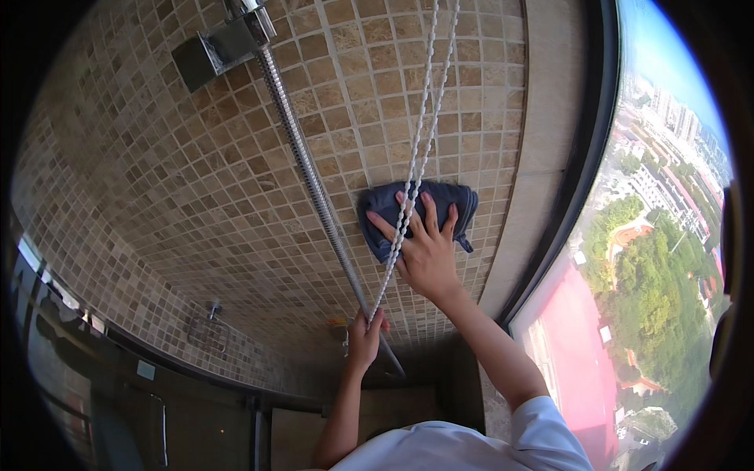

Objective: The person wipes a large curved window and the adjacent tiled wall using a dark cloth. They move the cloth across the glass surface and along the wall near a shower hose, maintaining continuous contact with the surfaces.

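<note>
My right hand presses a dark blue cloth against the tiled wall, its fingers spread over the fabric. A loose corner of the cloth hangs beyond the fingertips on the right. Lower and to the left, my left hand is closed around a white beaded chain. Two strands of this chain run up from that fist, crossing in front of the cloth and part of my right hand. The chain is drawn aside at a slant, with a short end showing by the left hand.
A metal shower hose slants down beside the chain from a chrome fitting. On the right, a dark-framed window looks out on trees and buildings. A wire rack is mounted at lower left, above dark glass panels.
</note>
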`<state>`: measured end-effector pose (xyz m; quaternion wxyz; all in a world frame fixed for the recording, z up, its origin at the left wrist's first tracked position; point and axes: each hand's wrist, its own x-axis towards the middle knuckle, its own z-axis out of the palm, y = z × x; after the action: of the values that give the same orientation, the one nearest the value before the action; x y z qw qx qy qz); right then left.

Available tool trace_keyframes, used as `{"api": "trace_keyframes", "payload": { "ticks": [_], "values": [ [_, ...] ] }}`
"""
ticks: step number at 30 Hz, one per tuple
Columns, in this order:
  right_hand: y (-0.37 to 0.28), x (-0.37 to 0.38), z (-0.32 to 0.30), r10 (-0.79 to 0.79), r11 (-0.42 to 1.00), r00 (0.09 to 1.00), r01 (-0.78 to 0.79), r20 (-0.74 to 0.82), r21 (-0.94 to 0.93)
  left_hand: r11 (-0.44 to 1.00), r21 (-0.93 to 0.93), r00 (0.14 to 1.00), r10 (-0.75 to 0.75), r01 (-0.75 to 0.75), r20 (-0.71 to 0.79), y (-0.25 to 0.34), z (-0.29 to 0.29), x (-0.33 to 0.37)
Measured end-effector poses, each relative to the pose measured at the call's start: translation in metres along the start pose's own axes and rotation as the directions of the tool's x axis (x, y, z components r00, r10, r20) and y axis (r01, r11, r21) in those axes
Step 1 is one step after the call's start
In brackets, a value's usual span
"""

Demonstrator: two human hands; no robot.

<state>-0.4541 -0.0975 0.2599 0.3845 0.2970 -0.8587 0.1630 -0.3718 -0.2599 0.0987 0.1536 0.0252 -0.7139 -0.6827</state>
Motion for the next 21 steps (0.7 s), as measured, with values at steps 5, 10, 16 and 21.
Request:
{"api": "trace_keyframes", "payload": {
  "ticks": [5, 10, 16, 21],
  "values": [
    [-0.004, -0.070, 0.066, 0.079, 0.997, 0.981, -0.081, 0.175, 0.001, 0.999, 0.043, 0.999, -0.017, 0.015, 0.041, 0.007, -0.003, 0.002],
    [0.010, -0.142, 0.103, 0.310, 0.950, 0.950, -0.310, 0.030, 0.019, 1.000, 0.017, 0.990, 0.009, -0.012, 0.143, 0.002, -0.017, -0.001],
    [0.018, 0.001, -0.017, 0.323, 0.937, 0.895, -0.348, -0.307, -0.028, 1.000, -0.003, 0.980, -0.017, 0.018, 0.197, 0.009, -0.012, -0.002],
    [0.027, -0.190, 0.145, 0.623, 0.781, 0.767, -0.619, -0.151, 0.077, 0.998, -0.061, 0.936, -0.002, 0.025, 0.351, 0.009, -0.001, -0.009]
  ]
}}
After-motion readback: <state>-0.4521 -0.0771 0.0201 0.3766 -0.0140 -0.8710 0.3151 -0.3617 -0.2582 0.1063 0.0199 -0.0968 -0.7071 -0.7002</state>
